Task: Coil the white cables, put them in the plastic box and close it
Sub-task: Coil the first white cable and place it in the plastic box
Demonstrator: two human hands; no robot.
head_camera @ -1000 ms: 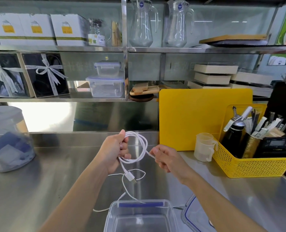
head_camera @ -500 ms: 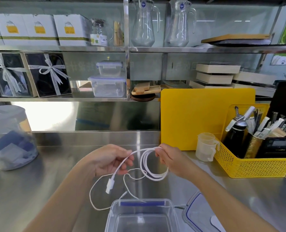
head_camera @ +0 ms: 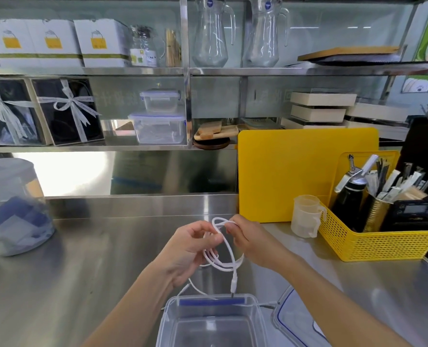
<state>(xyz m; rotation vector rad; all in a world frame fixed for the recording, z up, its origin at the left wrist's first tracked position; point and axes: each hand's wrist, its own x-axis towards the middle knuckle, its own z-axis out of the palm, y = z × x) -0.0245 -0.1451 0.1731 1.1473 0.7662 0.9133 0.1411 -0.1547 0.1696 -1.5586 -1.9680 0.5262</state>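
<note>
Two hands meet over the steel counter [head_camera: 87, 266], both pinching one white cable [head_camera: 229, 256]. Going left to right: round clear container [head_camera: 12, 209] with blue contents sits at 9 o'clock from the hands, well apart. Left hand [head_camera: 190, 249] has thumb and fingers closed on the coil's left side, loops bunched against its fingertips. Coil hangs between the two hands, several turns, top arc up near 12 o'clock of the left hand. Right hand [head_camera: 248, 236] has fingers closed on the coil's top right. One loose end with its plug [head_camera: 233, 286] dangles straight down at 6 o'clock, tip right at the far rim of the plastic box [head_camera: 172, 319]. Box is open, no cable inside it; a second thin white cable [head_camera: 197, 288] trails on the counter just behind that rim. Lid [head_camera: 293, 321], clear with blue seal, lies flat at 3 o'clock of the box, just beside it. Further right: yellow cutting board [head_camera: 295, 171] upright at the back wall, measuring cup [head_camera: 305, 216] touching the yellow basket [head_camera: 383, 244] of tools.
</note>
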